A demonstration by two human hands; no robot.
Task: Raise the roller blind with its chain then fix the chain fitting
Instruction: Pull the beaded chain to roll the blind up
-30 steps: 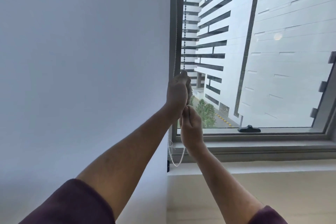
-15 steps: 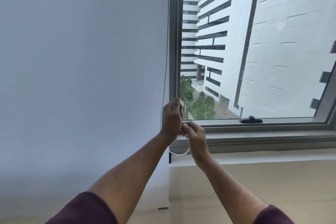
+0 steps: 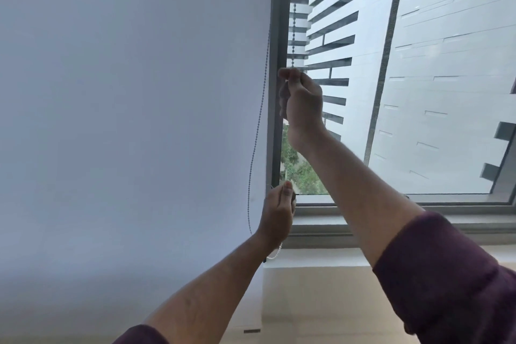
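A beaded chain (image 3: 293,8) hangs down in front of the window glass beside the grey frame (image 3: 276,92). My right hand (image 3: 301,100) is raised high and pinches this strand between thumb and fingers. The other strand (image 3: 258,126) runs down along the white wall. My left hand (image 3: 277,213) is low, near the sill, with its fingers curled round the chain. The white loop end (image 3: 275,254) of the chain curves out below that wrist. The roller blind itself is out of view above.
A white wall (image 3: 125,120) fills the left half. The grey window sill (image 3: 418,220) runs to the right, with a pale ledge (image 3: 321,257) below it. Buildings and trees show through the glass.
My right hand has gone up from beside the left hand to a high grip on the chain. My left hand has stayed low by the sill. The view has tilted up.
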